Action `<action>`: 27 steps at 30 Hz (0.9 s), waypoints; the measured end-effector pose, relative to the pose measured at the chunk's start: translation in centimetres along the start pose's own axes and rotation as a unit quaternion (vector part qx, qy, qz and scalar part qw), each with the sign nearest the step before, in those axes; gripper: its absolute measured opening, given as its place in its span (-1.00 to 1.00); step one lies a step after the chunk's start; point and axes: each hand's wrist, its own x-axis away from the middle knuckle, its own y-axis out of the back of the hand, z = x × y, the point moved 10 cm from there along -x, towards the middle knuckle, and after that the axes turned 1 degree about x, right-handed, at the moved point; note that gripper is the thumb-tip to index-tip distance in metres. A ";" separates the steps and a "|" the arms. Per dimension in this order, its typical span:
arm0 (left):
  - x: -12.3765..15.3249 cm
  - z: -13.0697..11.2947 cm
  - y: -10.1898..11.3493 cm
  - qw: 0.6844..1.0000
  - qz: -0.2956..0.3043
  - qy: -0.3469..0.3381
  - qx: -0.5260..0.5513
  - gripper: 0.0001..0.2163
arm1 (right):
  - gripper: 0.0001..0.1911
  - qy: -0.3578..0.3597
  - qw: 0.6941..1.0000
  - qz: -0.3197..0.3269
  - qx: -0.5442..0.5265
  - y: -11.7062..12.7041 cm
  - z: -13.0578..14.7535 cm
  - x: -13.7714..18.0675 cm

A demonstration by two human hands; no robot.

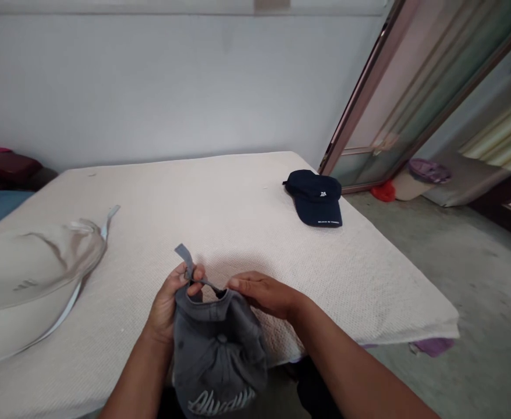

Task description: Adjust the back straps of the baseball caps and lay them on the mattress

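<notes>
A grey baseball cap (220, 361) with pale stitched lettering hangs over the table's front edge, its back strap side up. My left hand (172, 297) is closed on the cap's back strap (184, 256) at the buckle, and the strap's loose end sticks up above the fingers. On the other side of the back opening, my right hand (264, 293) grips the cap's rim, thumb and fingers together; part of its grip is hidden behind the fabric.
A navy cap (314, 195) with white marks lies at the back right of the cream-covered table (194, 198). At the left sits a pale wide-brimmed hat (37, 273) with a strap. A white wall stands behind; a glazed door frame (369, 87) rises at the right.
</notes>
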 end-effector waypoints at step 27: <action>-0.3 1.5 -1.1 0.998 -0.004 0.016 -0.058 -0.89 | -0.85 -0.056 0.992 -0.037 0.104 2.3 -1.4 -1.9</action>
